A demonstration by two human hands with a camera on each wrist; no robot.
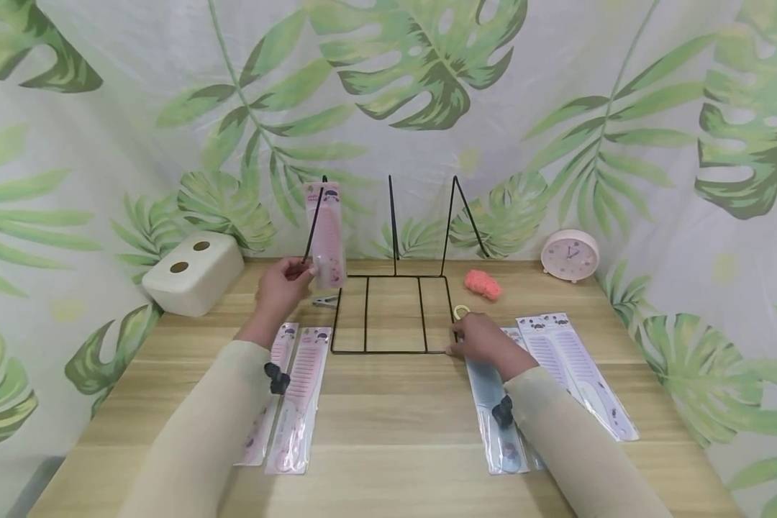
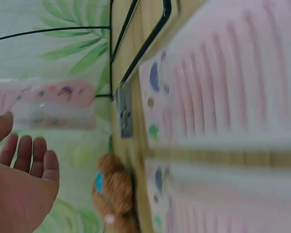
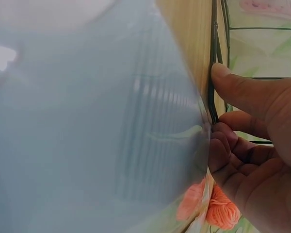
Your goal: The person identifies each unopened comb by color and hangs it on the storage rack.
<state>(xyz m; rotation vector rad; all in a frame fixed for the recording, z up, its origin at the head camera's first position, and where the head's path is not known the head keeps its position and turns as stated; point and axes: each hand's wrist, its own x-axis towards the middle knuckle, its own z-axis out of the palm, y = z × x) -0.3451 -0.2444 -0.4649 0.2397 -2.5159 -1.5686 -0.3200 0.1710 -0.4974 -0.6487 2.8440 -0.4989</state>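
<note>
A black wire rack (image 1: 391, 316) stands at the middle of the wooden table, with upright prongs at its back. A pink comb in a clear packet (image 1: 324, 234) hangs upright against the left prong. My left hand (image 1: 293, 272) is at the packet's lower edge; in the left wrist view the left hand (image 2: 24, 160) has straight, spread fingers, and the packet (image 2: 53, 107) lies just beyond them. My right hand (image 1: 460, 342) grips the rack's front right corner. In the right wrist view its thumb (image 3: 242, 87) presses the wire (image 3: 213, 73) and the other fingers curl beside it.
Two pink comb packets (image 1: 298, 396) lie under my left forearm, and several blue ones (image 1: 576, 367) under and beside my right. A metal clip (image 1: 326, 301), white two-hole box (image 1: 191, 272), orange scrunchie (image 1: 482, 284), yellow ring (image 1: 461, 311) and pink clock (image 1: 570, 254) also sit here.
</note>
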